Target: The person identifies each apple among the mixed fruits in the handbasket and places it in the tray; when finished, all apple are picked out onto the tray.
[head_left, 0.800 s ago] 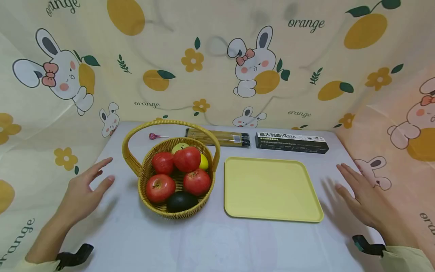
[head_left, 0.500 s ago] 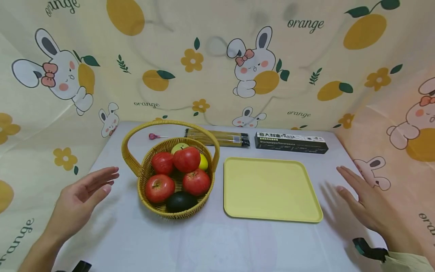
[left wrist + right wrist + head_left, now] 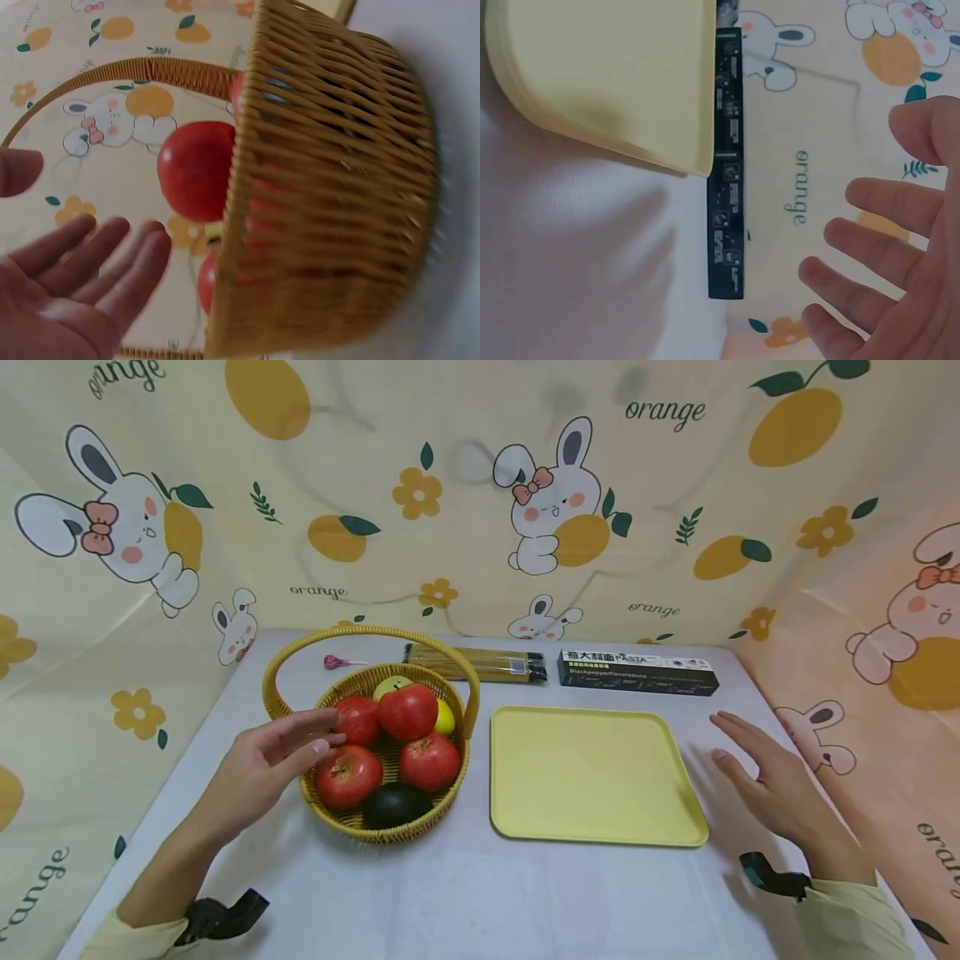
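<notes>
Your left grip (image 3: 262, 768) is wide and holds nothing: the fingers lie fairly straight, thumb set apart, over the left edge of the wicker basket (image 3: 378, 837). The left wrist view shows a gap between your fingertips and the fruit. Your right grip (image 3: 780, 789) is likewise wide and holding nothing, just to the right of the yellow tray (image 3: 592, 777) and touching neither it nor the pasta box (image 3: 637, 673).

The basket stands left of centre on the table (image 3: 465, 902), which probably gives your left side the shorter reach. Its handle (image 3: 367, 630) arches up over the mouth, leaving the fruit reachable from the near side. Inside sit red fruits (image 3: 408, 712), a dark fruit (image 3: 395, 806) at the near edge, and a yellow fruit (image 3: 445, 718) and a pale green fruit (image 3: 392, 685) farther back. The wall likely keeps these round pieces from rolling.

The tray lies flat, just right of the basket, not touching it. Along the far edge lie the pasta box, a long pack (image 3: 487, 665) and a small pink item (image 3: 334, 662), perhaps set back out of your way.
</notes>
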`<state>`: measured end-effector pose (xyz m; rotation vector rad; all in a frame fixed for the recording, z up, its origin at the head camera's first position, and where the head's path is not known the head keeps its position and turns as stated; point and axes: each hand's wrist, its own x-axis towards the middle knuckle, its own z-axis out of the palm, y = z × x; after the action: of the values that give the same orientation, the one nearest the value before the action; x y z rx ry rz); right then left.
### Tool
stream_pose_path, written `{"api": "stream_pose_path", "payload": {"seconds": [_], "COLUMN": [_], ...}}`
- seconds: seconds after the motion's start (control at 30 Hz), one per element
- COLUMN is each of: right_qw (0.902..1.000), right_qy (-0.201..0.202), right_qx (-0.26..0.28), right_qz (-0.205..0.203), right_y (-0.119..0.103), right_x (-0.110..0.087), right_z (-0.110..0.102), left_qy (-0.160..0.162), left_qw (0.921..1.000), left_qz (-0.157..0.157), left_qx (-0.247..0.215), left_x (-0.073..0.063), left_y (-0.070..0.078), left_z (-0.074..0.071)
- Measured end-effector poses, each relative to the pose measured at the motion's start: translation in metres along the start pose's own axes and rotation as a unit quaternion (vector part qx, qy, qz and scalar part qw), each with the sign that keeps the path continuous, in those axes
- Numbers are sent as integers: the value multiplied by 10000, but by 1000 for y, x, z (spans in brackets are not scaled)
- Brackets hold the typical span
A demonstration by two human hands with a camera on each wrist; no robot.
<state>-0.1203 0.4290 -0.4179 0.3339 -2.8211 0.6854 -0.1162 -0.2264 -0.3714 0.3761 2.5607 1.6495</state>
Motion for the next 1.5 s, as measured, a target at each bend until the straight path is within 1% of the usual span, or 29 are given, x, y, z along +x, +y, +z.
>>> {"api": "stream_pose_path", "payload": {"seconds": [0.1, 0.17, 0.27, 0.4, 0.47, 0.53, 0.63, 0.7, 0.87, 0.97, 1.03, 1.2, 1.3, 1.43, 1.5], "right_qw": [9998, 9993, 9970, 9901, 9842, 9781, 9726, 9713, 9696, 9705, 9705, 9708, 9713, 9706, 9701], "right_qy": [-131, -265, -486, -841, -1099, -1338, -1574, -1668, -1863, -1872, -1871, -1883, -1872, -1880, -1898], "right_qx": [39, 74, 184, 443, 566, 651, 667, 661, 613, 626, 668, 679, 671, 691, 684], "right_qz": [118, 264, 572, 1028, 1270, 1451, 1575, 1563, 1464, 1386, 1365, 1324, 1307, 1335, 1353], "right_y": [2, 3, 6, 10, 11, 13, 14, 16, 21, 22, 22, 24, 26, 27, 27], "right_x": [6, 10, 15, 21, 24, 27, 31, 34, 33, 30, 29, 25, 23, 23, 22], "right_z": [5, 9, 16, 24, 29, 33, 39, 42, 45, 46, 47, 49, 49, 50, 49], "left_qy": [-92, -105, -219, -561, -726, -846, -916, -895, -828, -754, -697, -667, -632, -560, -563], "left_qw": [9994, 9987, 9969, 9928, 9903, 9887, 9871, 9866, 9834, 9809, 9811, 9830, 9824, 9829, 9851], "left_qz": [-319, -506, -757, -1061, -1182, -1239, -1310, -1355, -1403, -1391, -1404, -1522, -1596, -1517, -1379], "left_qx": [-14, -12, -36, 2, 47, -1, 48, 140, 797, 1129, 1135, 782, 730, 881, 863], "left_x": [17, 27, 39, 52, 59, 67, 76, 80, 88, 92, 94, 98, 98, 96, 95], "left_y": [3, 5, 5, 5, 5, 4, 4, 5, 10, 12, 12, 11, 11, 12, 12], "left_z": [5, 8, 14, 22, 25, 28, 33, 35, 39, 42, 43, 46, 46, 47, 48]}}
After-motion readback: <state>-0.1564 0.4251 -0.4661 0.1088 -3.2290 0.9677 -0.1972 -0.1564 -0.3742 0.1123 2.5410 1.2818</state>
